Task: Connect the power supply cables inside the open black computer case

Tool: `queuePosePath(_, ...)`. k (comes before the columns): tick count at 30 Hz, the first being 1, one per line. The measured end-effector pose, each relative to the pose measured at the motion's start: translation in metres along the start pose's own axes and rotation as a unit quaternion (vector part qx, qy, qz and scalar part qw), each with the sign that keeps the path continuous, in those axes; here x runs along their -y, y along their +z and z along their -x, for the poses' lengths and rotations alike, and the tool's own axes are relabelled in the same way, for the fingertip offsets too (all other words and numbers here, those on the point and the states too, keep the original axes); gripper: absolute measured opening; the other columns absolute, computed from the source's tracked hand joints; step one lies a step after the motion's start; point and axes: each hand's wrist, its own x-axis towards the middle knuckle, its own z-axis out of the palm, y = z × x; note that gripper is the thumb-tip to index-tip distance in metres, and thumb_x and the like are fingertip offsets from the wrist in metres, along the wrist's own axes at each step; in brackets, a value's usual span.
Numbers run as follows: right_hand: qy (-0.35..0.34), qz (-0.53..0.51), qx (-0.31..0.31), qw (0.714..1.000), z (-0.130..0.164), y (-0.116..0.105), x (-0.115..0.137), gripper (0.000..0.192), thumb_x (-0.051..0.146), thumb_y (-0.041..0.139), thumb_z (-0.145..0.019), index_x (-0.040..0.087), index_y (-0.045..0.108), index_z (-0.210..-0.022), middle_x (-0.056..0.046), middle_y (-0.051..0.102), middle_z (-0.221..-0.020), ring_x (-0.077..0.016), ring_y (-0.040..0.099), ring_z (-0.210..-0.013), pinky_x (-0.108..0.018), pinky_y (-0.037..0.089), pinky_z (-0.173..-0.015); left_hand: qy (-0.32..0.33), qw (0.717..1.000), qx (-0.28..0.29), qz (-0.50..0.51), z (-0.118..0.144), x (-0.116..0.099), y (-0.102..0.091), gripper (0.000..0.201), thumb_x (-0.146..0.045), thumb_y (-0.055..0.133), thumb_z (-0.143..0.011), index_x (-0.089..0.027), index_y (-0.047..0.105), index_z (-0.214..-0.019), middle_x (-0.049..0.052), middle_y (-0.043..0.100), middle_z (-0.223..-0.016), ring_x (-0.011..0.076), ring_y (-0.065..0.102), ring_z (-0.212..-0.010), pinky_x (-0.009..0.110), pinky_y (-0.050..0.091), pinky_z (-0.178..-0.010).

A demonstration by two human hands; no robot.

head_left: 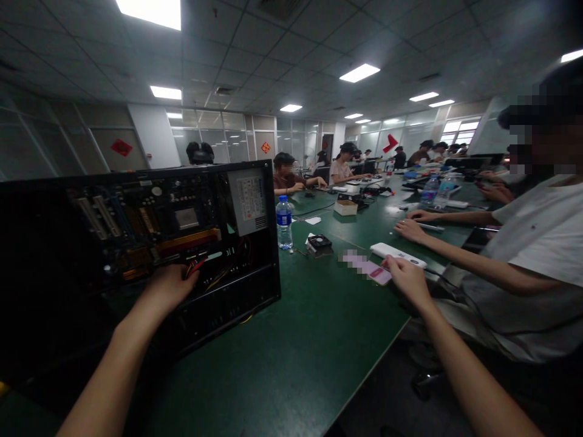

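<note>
your left hand (pixel 169 286) grasps wires (pixel 195 267) in the computer case (pixel 228 311), stood open at left, likely for easy reach; your right hand (pixel 407 279) is at the pink phone (pixel 380 274), its grip uncertain.

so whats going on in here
One person has their left hand inside an open computer case, at some coloured wires. Their right hand is at the edge of a pink phone-like item on the green table. Whether either hand grips is hard to tell. A co-worker sits at the far right.
</note>
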Motion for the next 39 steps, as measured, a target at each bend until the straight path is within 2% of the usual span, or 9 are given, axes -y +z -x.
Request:
queuePosePath(9,0.017,-0.002,-0.014,1.000,0.001,-0.001,0.001,0.043,0.045,0.041,-0.080,0.020,0.072,-0.065,-0.009,0.074,-0.077,-0.0268,0.065,-0.077,-0.032,0.044,-0.067,-0.008,1.000,0.004,-0.006,0.004,-0.006,-0.004,0.046,-0.046,0.037,-0.087,-0.013,0.070,-0.086,0.016,0.074,-0.089,0.0281,0.069,-0.078,0.031,0.043,-0.063)
queuePosePath(21,0.014,0.011,-0.010,1.000,0.000,0.001,-0.005,0.045,0.046,0.041,-0.082,0.020,0.075,-0.069,-0.007,0.074,-0.074,-0.0259,0.065,-0.075,-0.031,0.042,-0.065,-0.003,1.000,-0.011,0.003,0.004,-0.003,-0.001,0.042,-0.044,0.040,-0.087,-0.014,0.070,-0.083,0.015,0.074,-0.085,0.0266,0.068,-0.074,0.030,0.043,-0.061)
queuePosePath(25,0.029,0.009,0.000,1.000,0.001,-0.001,-0.002,0.044,0.048,0.041,-0.081,0.021,0.074,-0.068,-0.007,0.074,-0.076,-0.0268,0.065,-0.078,-0.032,0.043,-0.067,0.003,1.000,-0.016,0.003,0.002,0.003,0.002,0.046,-0.049,0.037,-0.087,-0.016,0.069,-0.081,0.014,0.073,-0.082,0.0275,0.068,-0.075,0.031,0.043,-0.060)
queuePosePath(28,0.037,0.004,-0.016,0.999,0.002,-0.003,-0.001,0.044,0.048,0.041,-0.081,0.021,0.072,-0.066,-0.008,0.074,-0.078,-0.0275,0.065,-0.079,-0.033,0.043,-0.071,-0.010,1.000,-0.014,0.004,0.006,0.001,0.000,0.050,-0.052,0.035,-0.088,-0.017,0.069,-0.080,0.015,0.072,-0.084,0.0284,0.068,-0.076,0.032,0.043,-0.061)
queuePosePath(33,0.043,0.000,-0.056,0.997,0.003,-0.004,-0.001,0.048,0.050,0.039,-0.084,0.021,0.067,-0.059,-0.008,0.068,-0.062,-0.0270,0.064,-0.070,-0.034,0.042,-0.066,-0.027,0.999,-0.017,-0.007,0.012,-0.005,-0.005,0.050,-0.052,0.034,-0.089,-0.017,0.069,-0.083,0.016,0.073,-0.089,0.0298,0.067,-0.078,0.033,0.042,-0.061)
queuePosePath(39,0.037,0.004,-0.035,0.999,0.003,-0.006,0.006,0.051,0.054,0.040,-0.081,0.023,0.053,-0.043,-0.008,0.060,-0.047,-0.0255,0.059,-0.056,-0.033,0.037,-0.056,-0.007,1.000,-0.007,0.000,0.005,-0.004,-0.003,0.044,-0.046,0.039,-0.087,-0.016,0.070,-0.082,0.015,0.073,-0.085,0.0277,0.069,-0.076,0.031,0.044,-0.062)
